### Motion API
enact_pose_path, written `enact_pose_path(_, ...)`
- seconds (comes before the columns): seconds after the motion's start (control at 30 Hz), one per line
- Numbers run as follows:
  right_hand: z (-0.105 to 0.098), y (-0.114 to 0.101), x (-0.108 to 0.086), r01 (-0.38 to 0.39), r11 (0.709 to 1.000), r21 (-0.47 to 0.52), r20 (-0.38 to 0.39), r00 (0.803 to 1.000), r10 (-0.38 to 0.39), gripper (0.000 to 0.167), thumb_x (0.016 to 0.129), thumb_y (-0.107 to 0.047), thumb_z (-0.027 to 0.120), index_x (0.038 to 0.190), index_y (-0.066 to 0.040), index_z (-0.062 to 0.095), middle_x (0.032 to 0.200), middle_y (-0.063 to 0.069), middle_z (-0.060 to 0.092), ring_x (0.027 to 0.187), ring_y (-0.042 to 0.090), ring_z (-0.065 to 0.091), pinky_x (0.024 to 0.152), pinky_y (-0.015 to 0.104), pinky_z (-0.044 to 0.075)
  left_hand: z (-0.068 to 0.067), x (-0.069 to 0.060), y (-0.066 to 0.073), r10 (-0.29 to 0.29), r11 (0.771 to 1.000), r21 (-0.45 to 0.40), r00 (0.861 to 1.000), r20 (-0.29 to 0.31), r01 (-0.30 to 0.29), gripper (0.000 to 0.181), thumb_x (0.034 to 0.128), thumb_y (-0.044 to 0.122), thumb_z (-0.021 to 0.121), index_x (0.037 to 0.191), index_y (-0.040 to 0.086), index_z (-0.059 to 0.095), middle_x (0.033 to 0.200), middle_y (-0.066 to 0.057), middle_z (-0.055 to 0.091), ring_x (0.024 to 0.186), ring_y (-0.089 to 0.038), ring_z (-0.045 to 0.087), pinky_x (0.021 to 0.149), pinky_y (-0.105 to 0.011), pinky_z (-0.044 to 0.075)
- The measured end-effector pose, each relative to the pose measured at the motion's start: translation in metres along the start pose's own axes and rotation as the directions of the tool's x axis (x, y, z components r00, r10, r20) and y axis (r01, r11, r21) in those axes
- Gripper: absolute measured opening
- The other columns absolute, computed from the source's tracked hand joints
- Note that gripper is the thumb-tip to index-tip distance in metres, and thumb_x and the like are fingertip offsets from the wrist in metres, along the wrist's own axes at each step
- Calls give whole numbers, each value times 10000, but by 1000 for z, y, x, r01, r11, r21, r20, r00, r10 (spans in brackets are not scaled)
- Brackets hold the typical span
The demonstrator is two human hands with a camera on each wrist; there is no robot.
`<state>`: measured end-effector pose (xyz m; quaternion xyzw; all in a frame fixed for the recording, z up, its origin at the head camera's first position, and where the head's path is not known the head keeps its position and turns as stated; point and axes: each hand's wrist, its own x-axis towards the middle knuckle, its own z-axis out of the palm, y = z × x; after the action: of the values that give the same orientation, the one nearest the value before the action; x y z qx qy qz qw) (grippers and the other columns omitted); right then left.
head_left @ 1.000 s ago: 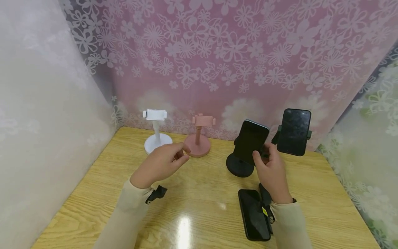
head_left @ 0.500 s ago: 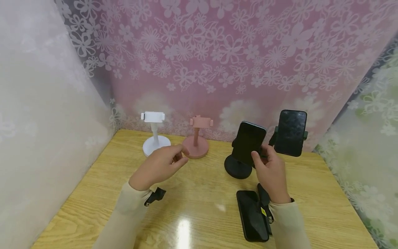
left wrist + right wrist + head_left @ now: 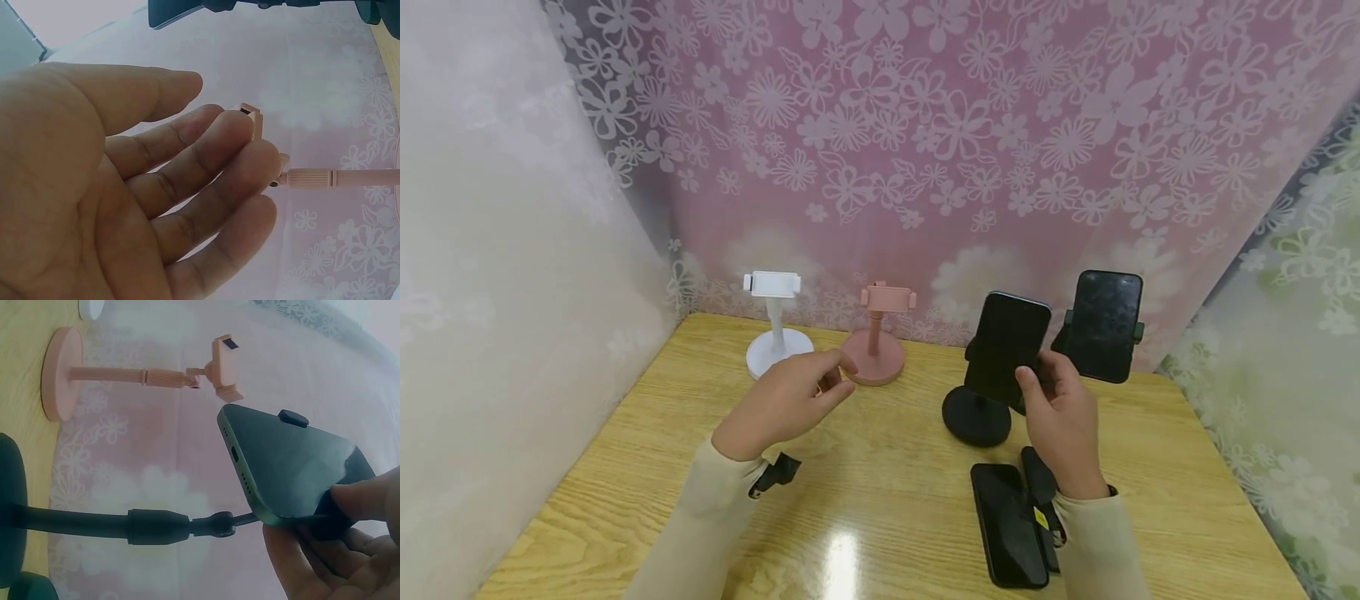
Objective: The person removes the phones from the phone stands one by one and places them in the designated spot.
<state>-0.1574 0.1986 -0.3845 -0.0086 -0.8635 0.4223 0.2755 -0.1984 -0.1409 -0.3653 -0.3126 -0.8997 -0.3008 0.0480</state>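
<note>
At the wooden table (image 3: 880, 475), your right hand (image 3: 1063, 421) grasps the edge of a black phone (image 3: 1006, 346), your thumb on the front at the clamp (image 3: 292, 419) side and your fingers behind. The phone leans, screen toward you, in the clamp of a black stand (image 3: 976, 417). Your left hand (image 3: 784, 400), released and loosely curled, holds nothing just in front of a pink stand (image 3: 874, 360); a white stand (image 3: 778, 352) is to its left. To the right, a second phone (image 3: 1103, 325) is mounted in a dark green holder (image 3: 1138, 332). A third phone (image 3: 1009, 527) lies flat near your right wrist, and floral curtains (image 3: 880, 125) hang behind.
</note>
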Motion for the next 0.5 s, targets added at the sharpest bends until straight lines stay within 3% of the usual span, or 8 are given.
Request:
enact_pose_path(0.23, -4, -6, -1, 21, 999, 33, -7, 1000, -21, 331, 1064, -173, 605, 1343, 6, 602, 1184, 141, 694, 935, -67, 572, 810, 63, 436, -2, -1, 0, 8, 1000, 4, 1000, -6, -8, 161, 1039, 267, 657, 1166, 172, 679, 799, 159, 623, 663, -41, 548, 654, -291, 493)
enact_pose_path(0.5, -7, -16, -6, 127, 990, 68, -54, 991, -124, 280, 1036, -69, 629, 1299, 25, 638, 1117, 144, 709, 933, -71, 586, 795, 57, 448, -4, -2, 2, 6, 1000, -10, 1000, -14, -6, 137, 1038, 257, 658, 1150, 181, 678, 823, 162, 633, 684, -38, 561, 673, -296, 500)
